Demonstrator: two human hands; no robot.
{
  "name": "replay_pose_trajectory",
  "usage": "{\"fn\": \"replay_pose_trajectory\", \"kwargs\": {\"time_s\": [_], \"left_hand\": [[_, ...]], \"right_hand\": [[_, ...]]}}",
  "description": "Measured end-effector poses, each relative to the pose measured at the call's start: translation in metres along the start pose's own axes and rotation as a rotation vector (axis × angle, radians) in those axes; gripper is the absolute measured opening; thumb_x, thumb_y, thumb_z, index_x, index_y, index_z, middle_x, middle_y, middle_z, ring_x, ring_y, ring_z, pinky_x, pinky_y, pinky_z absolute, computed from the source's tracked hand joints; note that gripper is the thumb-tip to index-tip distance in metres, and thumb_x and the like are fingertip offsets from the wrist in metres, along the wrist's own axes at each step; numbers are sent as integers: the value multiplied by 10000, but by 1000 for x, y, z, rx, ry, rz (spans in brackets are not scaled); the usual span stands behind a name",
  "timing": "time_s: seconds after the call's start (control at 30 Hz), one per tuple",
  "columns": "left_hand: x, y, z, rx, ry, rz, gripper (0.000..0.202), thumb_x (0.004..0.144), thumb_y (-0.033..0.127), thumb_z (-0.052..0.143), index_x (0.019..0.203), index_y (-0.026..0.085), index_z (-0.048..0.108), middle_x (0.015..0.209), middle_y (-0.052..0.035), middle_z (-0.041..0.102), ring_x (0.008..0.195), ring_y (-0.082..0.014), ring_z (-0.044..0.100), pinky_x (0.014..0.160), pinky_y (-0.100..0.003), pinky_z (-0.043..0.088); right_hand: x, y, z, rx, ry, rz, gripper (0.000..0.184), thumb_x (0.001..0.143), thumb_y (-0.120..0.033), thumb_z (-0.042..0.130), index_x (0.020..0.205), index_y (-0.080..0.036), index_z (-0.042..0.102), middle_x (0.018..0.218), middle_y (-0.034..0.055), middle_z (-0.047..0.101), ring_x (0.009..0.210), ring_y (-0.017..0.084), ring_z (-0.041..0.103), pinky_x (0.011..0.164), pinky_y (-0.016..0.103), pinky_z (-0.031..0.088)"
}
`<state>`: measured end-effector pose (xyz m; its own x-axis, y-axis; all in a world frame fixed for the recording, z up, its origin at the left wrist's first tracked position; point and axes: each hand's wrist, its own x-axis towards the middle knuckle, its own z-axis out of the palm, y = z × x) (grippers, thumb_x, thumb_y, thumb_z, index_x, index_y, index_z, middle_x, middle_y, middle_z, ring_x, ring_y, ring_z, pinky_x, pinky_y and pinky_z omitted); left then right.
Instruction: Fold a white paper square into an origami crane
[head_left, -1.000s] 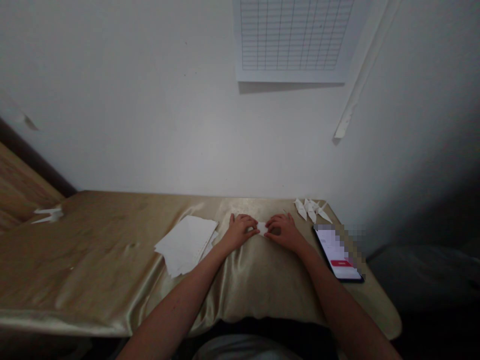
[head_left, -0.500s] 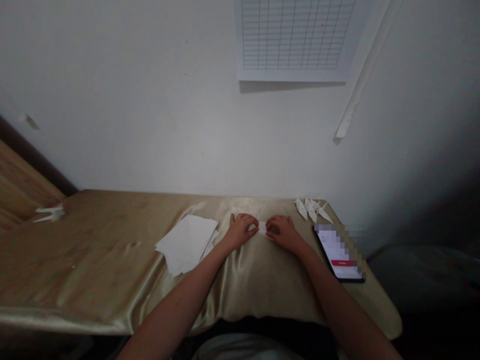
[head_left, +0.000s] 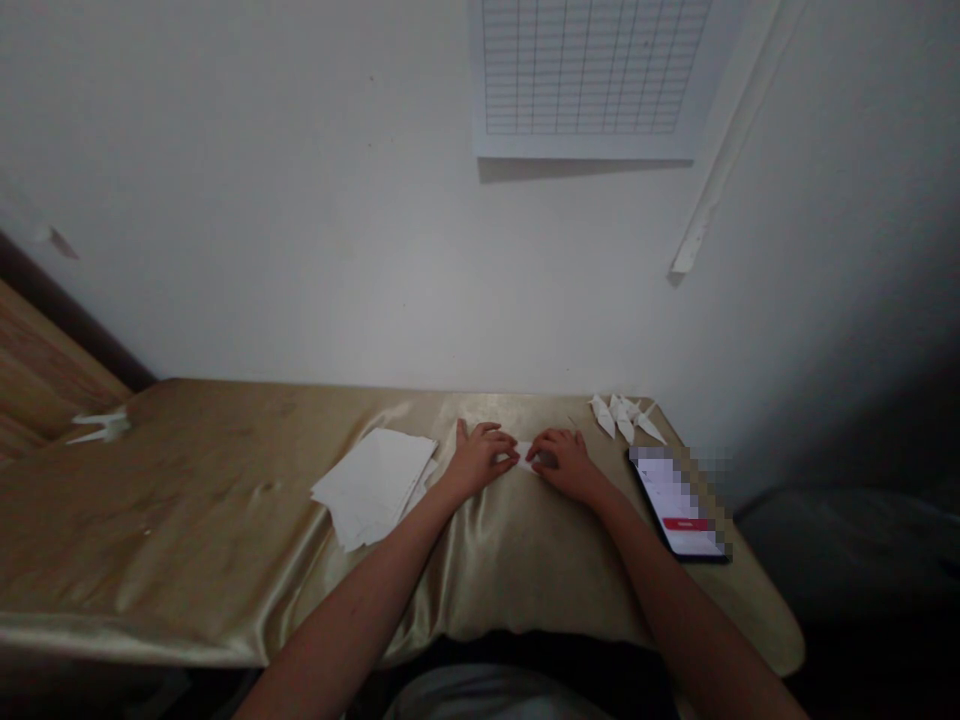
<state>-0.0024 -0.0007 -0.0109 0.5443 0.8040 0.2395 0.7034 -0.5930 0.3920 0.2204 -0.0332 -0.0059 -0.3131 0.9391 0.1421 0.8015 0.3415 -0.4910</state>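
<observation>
A small folded piece of white paper (head_left: 524, 455) lies on the gold cloth between my two hands, mostly covered by the fingers. My left hand (head_left: 484, 458) has its thumb and fingertips curled onto the paper's left end. From the other side, my right hand (head_left: 564, 460) pinches the right end with bent fingers. To the left of my left forearm sits a loose stack of white paper sheets (head_left: 379, 480). Several folded white paper cranes (head_left: 624, 417) stand in a group beyond my right hand, near the table's far right corner.
A phone (head_left: 679, 510) with a lit screen lies right of my right forearm. The gold satin cloth (head_left: 202, 500) covers the table, which meets a white wall. A white object (head_left: 105, 427) lies at the far left. A printed grid sheet (head_left: 592, 80) hangs on the wall.
My right hand's fingertips have shifted slightly left along the folded paper, so less of it shows between the hands. The left hand is almost where it was.
</observation>
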Motion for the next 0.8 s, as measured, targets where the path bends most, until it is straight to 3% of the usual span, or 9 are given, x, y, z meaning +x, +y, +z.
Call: {"fn": "replay_pose_trajectory", "kwargs": {"time_s": [0.23,0.8], "left_hand": [[1,1,2,14,16,4,108,947,355,691,981,337,792,1240,3,756,1357,-308,517,1157,-781,-60],[0,9,1,-7,18,-66,108,933,382,698,963,329,788,1243,6,746,1306,-292,529,1151,-781,-69]], "right_hand": [[1,5,1,78,33,-10,126,871,-257,658,922,-281,771,1160,37,693,1239,272,550,1195,678,108],[2,7,4,69,44,-1,106,878,-310,678,892,-281,779,1156,36,696,1226,266,560,1194,643,149]]}}
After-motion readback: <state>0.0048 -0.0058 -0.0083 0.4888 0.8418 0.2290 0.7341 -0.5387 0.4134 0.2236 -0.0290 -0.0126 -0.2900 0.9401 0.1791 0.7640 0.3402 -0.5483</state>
